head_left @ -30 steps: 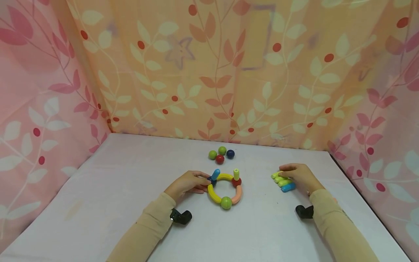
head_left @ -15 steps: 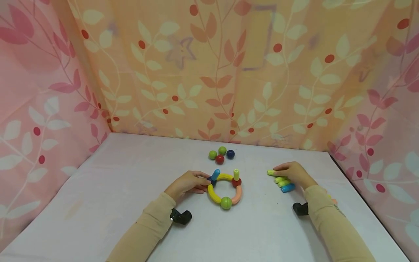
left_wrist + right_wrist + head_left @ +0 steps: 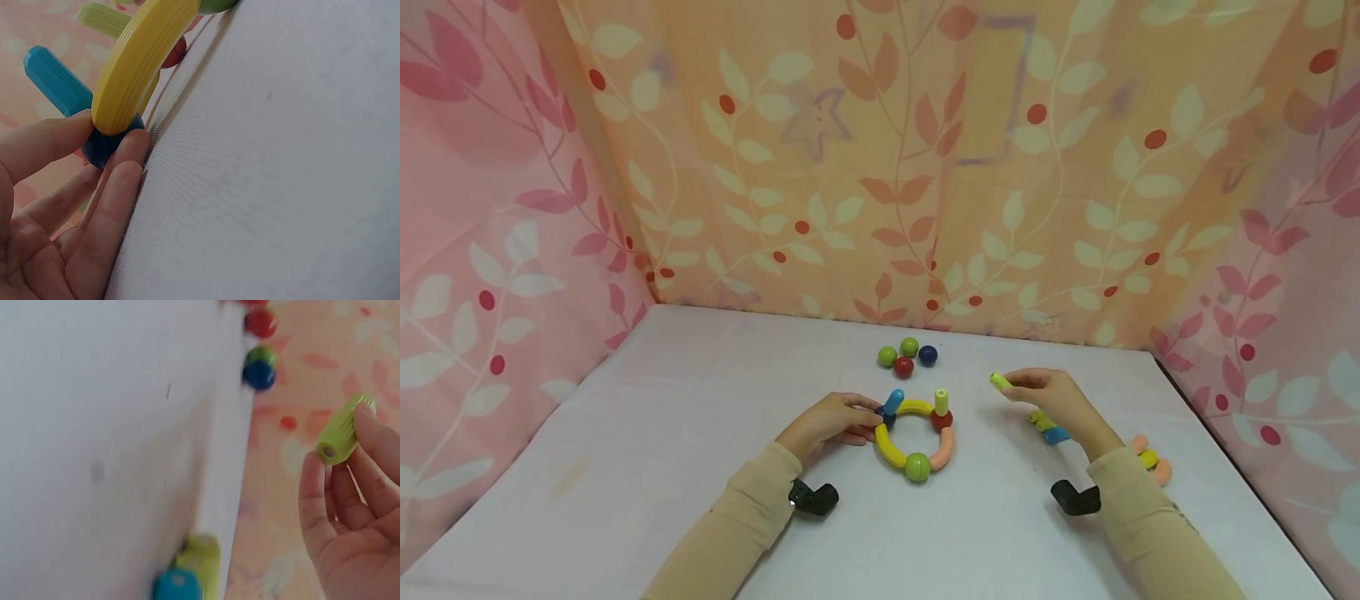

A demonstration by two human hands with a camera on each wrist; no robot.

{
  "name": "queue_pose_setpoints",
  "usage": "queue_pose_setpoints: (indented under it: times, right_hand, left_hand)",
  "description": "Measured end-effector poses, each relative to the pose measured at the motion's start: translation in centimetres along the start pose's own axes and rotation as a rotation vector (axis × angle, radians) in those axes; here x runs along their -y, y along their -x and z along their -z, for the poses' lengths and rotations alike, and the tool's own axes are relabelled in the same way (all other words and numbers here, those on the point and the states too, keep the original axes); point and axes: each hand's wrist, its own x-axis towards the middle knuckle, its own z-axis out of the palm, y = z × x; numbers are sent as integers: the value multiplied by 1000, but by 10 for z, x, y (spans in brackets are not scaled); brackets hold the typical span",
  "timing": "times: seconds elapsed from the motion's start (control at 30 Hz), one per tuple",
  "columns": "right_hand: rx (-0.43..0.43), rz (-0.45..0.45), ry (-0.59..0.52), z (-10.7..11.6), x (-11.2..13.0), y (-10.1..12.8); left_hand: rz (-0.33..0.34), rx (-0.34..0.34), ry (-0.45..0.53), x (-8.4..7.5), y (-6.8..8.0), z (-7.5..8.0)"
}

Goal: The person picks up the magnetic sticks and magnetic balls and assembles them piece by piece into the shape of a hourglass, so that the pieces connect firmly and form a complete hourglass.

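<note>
A ring of curved magnetic sticks and balls lies on the white table. My left hand (image 3: 833,421) pinches its dark blue ball (image 3: 99,147) at the left side, thumb beside the end of a yellow curved stick (image 3: 132,72). From that ball a blue stick (image 3: 57,80) slants up. On the red ball (image 3: 942,419) of the ring a lime green stick (image 3: 942,401) stands upright. A green ball (image 3: 917,467) and a pink curved stick (image 3: 942,448) form the near side. Right of the ring, my right hand (image 3: 1054,402) holds a lime magnetic stick (image 3: 344,432) above the table between thumb and fingers.
Behind the ring sit several loose balls: green (image 3: 910,346), red (image 3: 903,367) and dark blue (image 3: 928,356). Below my right hand lie lime sticks and a blue stick (image 3: 1056,435). Pink and yellow curved sticks (image 3: 1148,459) lie by the right forearm. A patterned curtain (image 3: 820,208) encloses the table.
My right hand has taken a lime stick from the row, lifted it and carried it left toward the ring. The left hand stays on the dark blue ball.
</note>
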Motion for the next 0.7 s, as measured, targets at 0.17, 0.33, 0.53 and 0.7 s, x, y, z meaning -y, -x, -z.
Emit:
queue_pose_setpoints:
  times: [0.17,0.33,0.53,0.7]
  right_hand:
    - [10,36,-125,-23,18,27]
    - [62,92,-216,-48,34,40]
    - [120,97,-258,-73,45,45]
    - [129,85,-297,-87,48,46]
  left_hand:
    - [1,5,6,1,0,1]
    - [-4,10,12,1,-1,2]
    - [-4,9,11,0,-1,3]
    - [-9,13,23,1,-2,1]
